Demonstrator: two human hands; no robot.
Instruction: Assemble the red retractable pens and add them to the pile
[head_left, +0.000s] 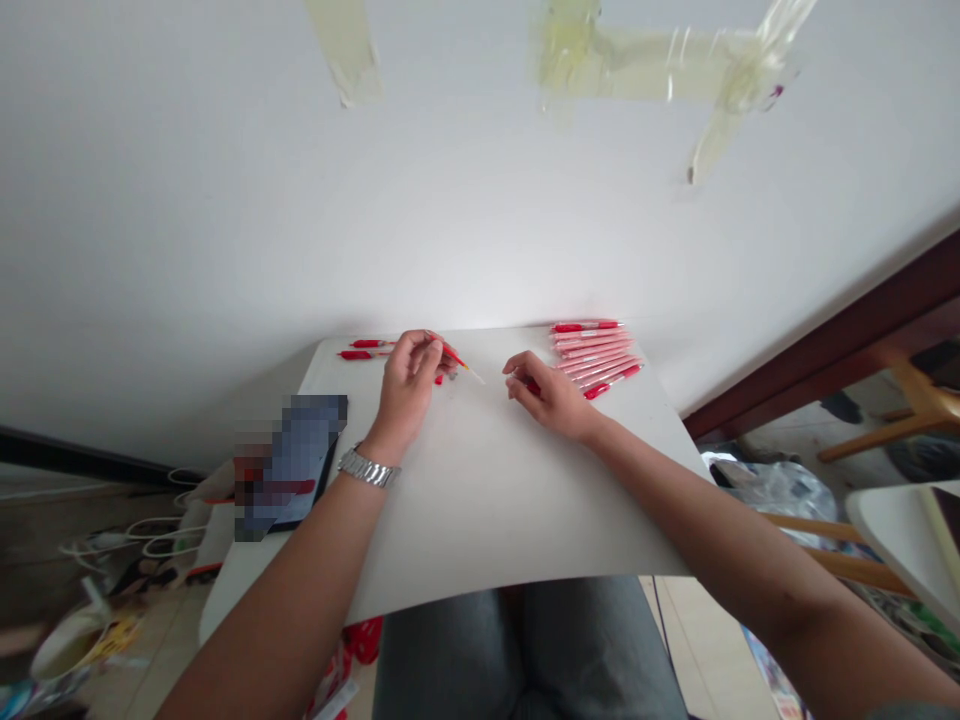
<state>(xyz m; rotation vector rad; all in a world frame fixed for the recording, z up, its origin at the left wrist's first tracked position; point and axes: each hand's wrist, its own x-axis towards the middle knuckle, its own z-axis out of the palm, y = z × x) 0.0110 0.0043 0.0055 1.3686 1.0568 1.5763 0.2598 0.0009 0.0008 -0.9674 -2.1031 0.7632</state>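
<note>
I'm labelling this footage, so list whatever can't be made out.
In the head view:
Red stick: its gripped part is covered by left hand fingers.
Red item: mostly hidden by the right hand; shape unclear.
Red bit on the table: too small to identify.
Flat device: display obscured by pixelation.
</note>
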